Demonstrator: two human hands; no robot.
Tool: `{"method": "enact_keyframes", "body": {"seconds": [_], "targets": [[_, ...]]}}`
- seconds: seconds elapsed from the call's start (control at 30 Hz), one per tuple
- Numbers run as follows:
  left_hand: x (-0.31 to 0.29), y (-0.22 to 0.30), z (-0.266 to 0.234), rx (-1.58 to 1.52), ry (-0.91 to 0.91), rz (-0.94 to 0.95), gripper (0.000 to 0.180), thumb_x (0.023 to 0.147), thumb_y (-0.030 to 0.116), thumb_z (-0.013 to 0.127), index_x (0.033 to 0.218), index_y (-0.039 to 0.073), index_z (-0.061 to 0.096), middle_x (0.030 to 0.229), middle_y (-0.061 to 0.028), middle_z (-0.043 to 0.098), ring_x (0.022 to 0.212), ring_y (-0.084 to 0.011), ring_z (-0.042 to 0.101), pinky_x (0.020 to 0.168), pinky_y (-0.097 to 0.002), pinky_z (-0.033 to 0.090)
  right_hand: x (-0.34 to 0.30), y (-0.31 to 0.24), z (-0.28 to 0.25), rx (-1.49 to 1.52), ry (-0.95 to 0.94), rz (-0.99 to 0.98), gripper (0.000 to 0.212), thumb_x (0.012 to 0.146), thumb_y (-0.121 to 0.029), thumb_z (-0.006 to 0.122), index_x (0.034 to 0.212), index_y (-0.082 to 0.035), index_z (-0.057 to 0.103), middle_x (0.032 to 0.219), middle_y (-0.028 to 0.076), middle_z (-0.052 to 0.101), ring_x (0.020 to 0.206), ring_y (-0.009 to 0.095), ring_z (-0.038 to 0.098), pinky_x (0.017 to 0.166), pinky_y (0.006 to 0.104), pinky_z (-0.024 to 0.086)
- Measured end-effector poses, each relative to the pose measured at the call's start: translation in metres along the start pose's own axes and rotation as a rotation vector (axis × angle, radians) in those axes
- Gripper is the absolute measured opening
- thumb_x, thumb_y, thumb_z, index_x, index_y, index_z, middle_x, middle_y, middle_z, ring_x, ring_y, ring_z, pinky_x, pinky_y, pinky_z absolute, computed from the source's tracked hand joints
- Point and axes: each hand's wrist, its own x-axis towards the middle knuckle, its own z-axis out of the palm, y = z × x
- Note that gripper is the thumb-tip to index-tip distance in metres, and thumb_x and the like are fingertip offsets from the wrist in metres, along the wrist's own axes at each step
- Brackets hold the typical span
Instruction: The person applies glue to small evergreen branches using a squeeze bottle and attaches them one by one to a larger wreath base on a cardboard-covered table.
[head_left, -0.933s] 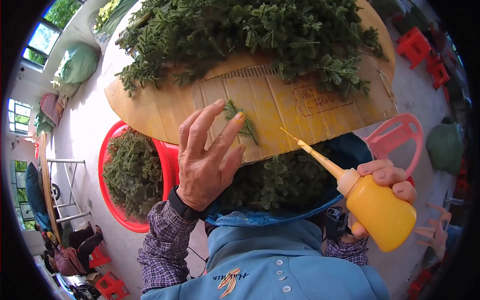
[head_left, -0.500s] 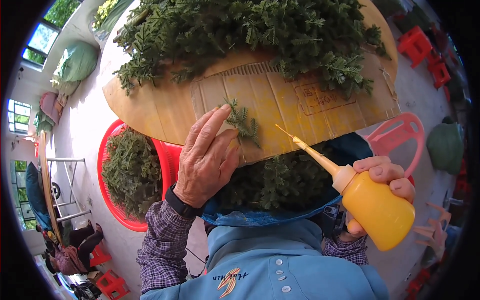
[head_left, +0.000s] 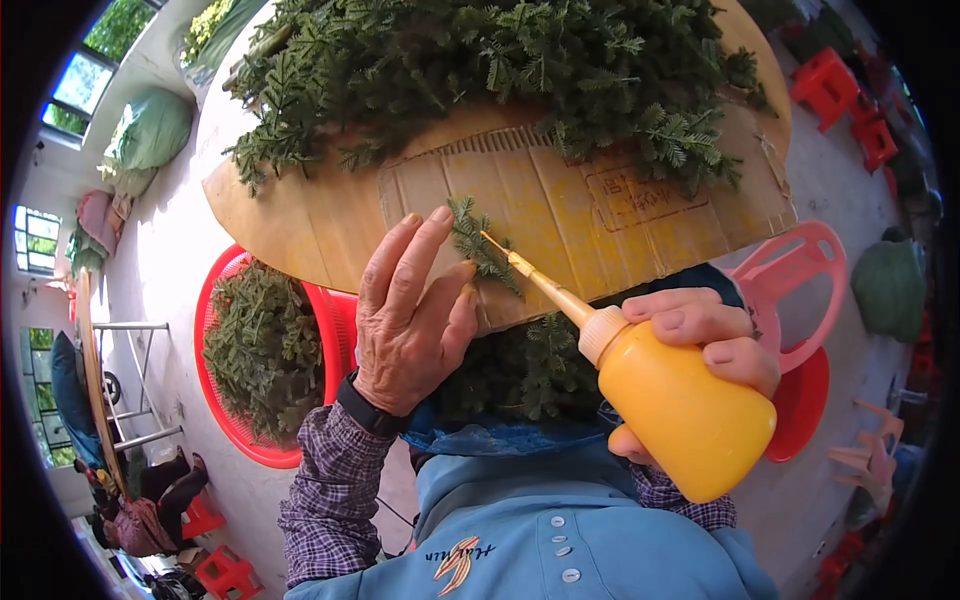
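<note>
A small fir sprig [head_left: 482, 248] lies on a sheet of cardboard [head_left: 640, 255] marked with yellow smears. Beside its left edge is my left hand [head_left: 410, 325], fingers stretched and apart; the index fingertip is close against the needles, and contact is hard to tell. My right hand [head_left: 715, 335] is wrapped round a yellow squeeze bottle [head_left: 690, 410]. The bottle's long thin nozzle points up and left, its tip over or touching the sprig. Yellow stains show on my left fingertips.
Fir branches [head_left: 480, 70] are heaped on the round table [head_left: 300, 225]. A red basket [head_left: 215, 390] of greenery stands left, and more sprigs [head_left: 540, 370] lie in a blue-lined holder before me. A pink chair [head_left: 830, 290] and red stools [head_left: 825, 85] are at right; a person [head_left: 150, 510] is far left.
My right hand has brought the bottle left, so its nozzle tip is now at the sprig. The upper fingers of my left hand have shifted slightly left, away from the sprig's top.
</note>
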Motion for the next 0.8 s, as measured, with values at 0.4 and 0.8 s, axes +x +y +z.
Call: {"method": "enact_keyframes", "body": {"seconds": [0.4, 0.8], "targets": [[-0.003, -0.007, 0.007, -0.123, -0.080, -0.011, 0.028, 0.077, 0.002, 0.067, 0.105, 0.002, 0.064, 0.132, -0.0174, 0.060, 0.122, -0.0374, 0.057, 0.102, -0.0451, 0.047, 0.004, 0.005, 0.007, -0.059, -0.041, 0.061, 0.068, 0.072, -0.019, 0.090, 0.118, -0.010, 0.041, 0.115, 0.018, 0.058, 0.097, 0.033, 0.064, 0.084, 0.0480, 0.059], [-0.002, -0.002, 0.008, -0.137, -0.078, -0.051, 0.028, 0.079, 0.006, 0.069, 0.106, 0.002, 0.064, 0.129, -0.0159, 0.063, 0.115, -0.0349, 0.060, 0.098, -0.0448, 0.047, 0.006, 0.007, 0.014, -0.238, -0.158, 0.028, 0.071, 0.076, -0.031, 0.088, 0.123, -0.011, 0.039, 0.117, 0.018, 0.057, 0.101, 0.035, 0.062, 0.088, 0.0490, 0.057]]}}
